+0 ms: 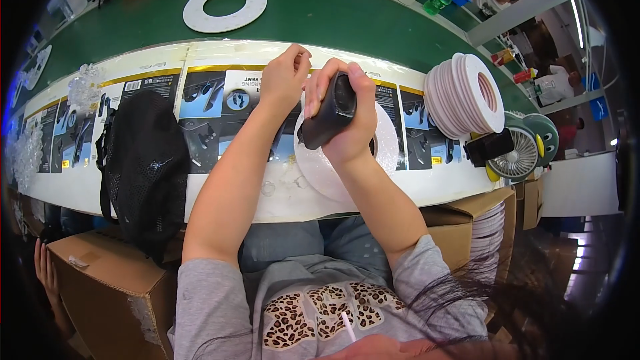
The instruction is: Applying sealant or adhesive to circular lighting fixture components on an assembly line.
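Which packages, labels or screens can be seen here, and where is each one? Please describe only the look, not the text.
Printed package sheets: a row along the white bench under both hands; black and blue panels, yellow strip on top.
Left cardboard box: lower left, brown, taped.
Right cardboard box: right of the lap, brown, open, white rings inside.
Phone: against the small fan, dark screen.

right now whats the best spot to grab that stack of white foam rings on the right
Take the stack of white foam rings by its outer rim, fingers over the top edge and thumb through the centre hole, coming from its open right face. The rings stand on edge, leaning, so pinching across the whole stack should keep them together. The right hand is busy holding a black device.
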The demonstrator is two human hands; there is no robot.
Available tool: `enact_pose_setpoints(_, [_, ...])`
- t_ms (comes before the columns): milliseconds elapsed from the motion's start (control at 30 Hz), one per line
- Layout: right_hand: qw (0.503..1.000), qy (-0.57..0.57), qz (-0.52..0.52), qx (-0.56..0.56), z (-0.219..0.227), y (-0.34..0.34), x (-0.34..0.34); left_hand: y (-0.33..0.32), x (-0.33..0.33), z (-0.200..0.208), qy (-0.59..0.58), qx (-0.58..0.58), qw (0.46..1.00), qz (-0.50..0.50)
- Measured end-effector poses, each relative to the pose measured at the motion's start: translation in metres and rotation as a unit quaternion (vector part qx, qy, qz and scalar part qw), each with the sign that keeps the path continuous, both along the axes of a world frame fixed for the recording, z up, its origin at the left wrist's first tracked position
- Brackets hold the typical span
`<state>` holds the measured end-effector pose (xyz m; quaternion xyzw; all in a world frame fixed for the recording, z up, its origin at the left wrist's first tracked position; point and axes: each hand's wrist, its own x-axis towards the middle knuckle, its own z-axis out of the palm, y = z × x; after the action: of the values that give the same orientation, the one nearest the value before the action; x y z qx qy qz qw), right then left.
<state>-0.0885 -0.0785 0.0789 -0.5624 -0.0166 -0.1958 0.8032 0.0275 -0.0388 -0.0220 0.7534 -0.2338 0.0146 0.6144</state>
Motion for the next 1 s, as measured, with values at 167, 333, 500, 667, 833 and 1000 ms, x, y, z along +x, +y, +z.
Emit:
enact_pose_setpoints(167, [1.0, 0.005, -0.002, -0.01, -0.0025, 0.0006, 0.001, 0.0007, -0.0011, 0.0028, 0.017, -0.004, 1.0, -0.007])
enact_pose_setpoints(333, [1.0, 0.013, 0.005, -0.008, -0.0031, 0.0013, -0.0006, 0.0005, 0.0002, 0.0001, 0.002, -0.001, 1.0, 0.001])
enact_pose_setpoints(500, [1.0, 0.005, 0.013, -0.015, -0.0032, 0.0014, -0.0026, 0.0009, -0.0003, 0.002, 0.016, -0.002, 1.0, -0.005])
enact_pose_setpoints(667, [1.0, 0.006, 0.013, -0.016, -0.0055, 0.0011, -0.0028, 0.0013, -0.0013, 0.0047, -0.001, 0.021, 1.0, 0.005])
enact_pose_setpoints(833, [1.0, 0.013, 0.018, -0.014, -0.0074, 0.001, -0.0021, 0.0018, -0.0009, 0.0061, 0.015, 0.026, 1.0, 0.004])
enact_pose_setpoints(1000, [1.0, 0.002, 0.011, -0.016, -0.0062, -0.0013, 0.0005, 0.0009, -0.0001, 0.0044, 0.015, 0.017, 1.0, 0.0])
